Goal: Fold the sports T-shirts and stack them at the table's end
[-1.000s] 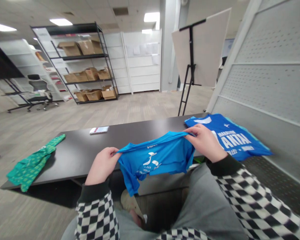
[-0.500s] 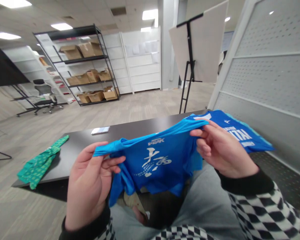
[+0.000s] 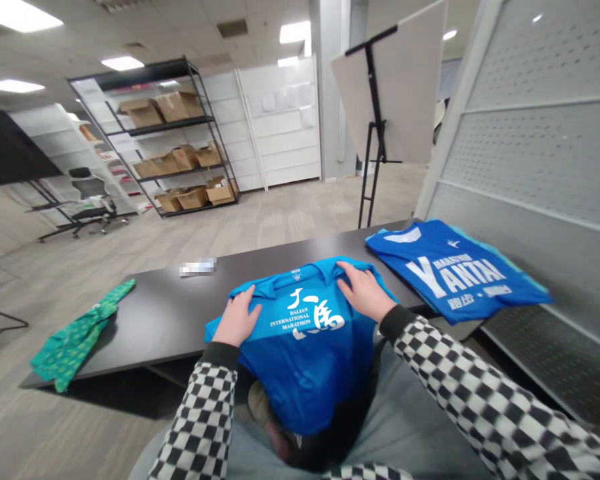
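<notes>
Black-and-white checkered sleeves (image 3: 195, 420) reach forward, and both bare hands lie flat, with no pinching. The left hand (image 3: 237, 317) has its fingers spread on a bright blue short-sleeved shirt (image 3: 300, 360), just beside the collar. The right hand (image 3: 363, 290) presses down near the other shoulder, its fingers a little spread also. This shirt lies front side up at the edge of a long dark table (image 3: 155, 327), and its lower part hangs down over the edge toward the lap. Its white print says "Dalian International Marathon."

To the right lies one more blue shirt (image 3: 455, 267), flat, with the word "Yantai." To the left is one crumpled green patterned cloth (image 3: 75, 337). Between them, one small white object (image 3: 197, 267) is too blurred to tell. Far away stands one black metal rack (image 3: 150, 133) with cardboard boxes.
</notes>
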### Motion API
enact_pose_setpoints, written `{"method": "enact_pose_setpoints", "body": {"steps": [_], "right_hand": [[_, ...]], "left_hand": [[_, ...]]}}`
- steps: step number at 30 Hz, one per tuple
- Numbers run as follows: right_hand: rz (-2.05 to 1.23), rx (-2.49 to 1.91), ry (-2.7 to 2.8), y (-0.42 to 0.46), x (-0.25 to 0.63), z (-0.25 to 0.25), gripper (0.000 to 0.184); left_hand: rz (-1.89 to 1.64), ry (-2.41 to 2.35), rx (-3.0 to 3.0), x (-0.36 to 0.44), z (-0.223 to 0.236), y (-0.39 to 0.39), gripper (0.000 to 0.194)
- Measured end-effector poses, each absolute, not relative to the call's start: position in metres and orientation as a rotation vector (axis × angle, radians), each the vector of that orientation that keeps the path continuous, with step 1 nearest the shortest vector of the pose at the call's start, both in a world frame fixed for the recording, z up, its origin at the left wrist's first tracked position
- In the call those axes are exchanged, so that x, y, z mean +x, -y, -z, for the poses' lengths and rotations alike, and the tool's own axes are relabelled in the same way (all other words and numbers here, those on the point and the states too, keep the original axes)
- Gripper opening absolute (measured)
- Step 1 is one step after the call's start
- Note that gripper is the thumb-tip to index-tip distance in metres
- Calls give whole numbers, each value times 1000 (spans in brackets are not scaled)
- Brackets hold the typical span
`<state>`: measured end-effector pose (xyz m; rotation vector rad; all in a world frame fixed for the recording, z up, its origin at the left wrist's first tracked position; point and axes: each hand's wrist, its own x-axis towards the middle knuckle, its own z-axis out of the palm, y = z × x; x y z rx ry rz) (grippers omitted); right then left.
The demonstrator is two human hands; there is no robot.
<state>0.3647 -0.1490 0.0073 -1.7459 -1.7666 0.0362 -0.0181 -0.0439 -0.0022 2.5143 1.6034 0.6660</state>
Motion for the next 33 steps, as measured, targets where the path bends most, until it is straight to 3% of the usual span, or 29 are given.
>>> {"method": "enact_pose_setpoints", "body": {"steps": [4, 9, 12, 15, 18, 20, 25, 29, 33], "right_hand": [[-228, -2000, 1926, 116, 368, 11, 95], [-266, -1952, 1920, 69, 388, 9, 118], [-154, -1879, 1887, 47, 399, 10, 109], [13, -1806, 1829, 34, 405, 12, 80], [-13, -1867, 1894, 22, 405, 14, 58], [-62, -1968, 1966, 14, 405, 14, 58], [-144, -2201, 1994, -5, 406, 9, 81], [-102, -2223, 2007, -23, 411, -2, 82], [28, -2276, 1920, -50, 405, -9, 67]], "left_hand": [[-295, -1611, 2629, -9, 21, 20, 74], [-223, -1570, 2614, -11, 12, -27, 82], [-374, -1536, 2603, -12, 7, -54, 81], [-607, -1519, 2626, -9, 6, -70, 62], [-534, -1537, 2628, -4, 8, -80, 48], [-411, -1620, 2570, -2, 9, -87, 55], [-216, -1802, 2474, 3, 5, -108, 80], [-97, -1894, 2481, 22, -10, -128, 78], [-222, -2037, 2489, 52, -18, -141, 63]]}}
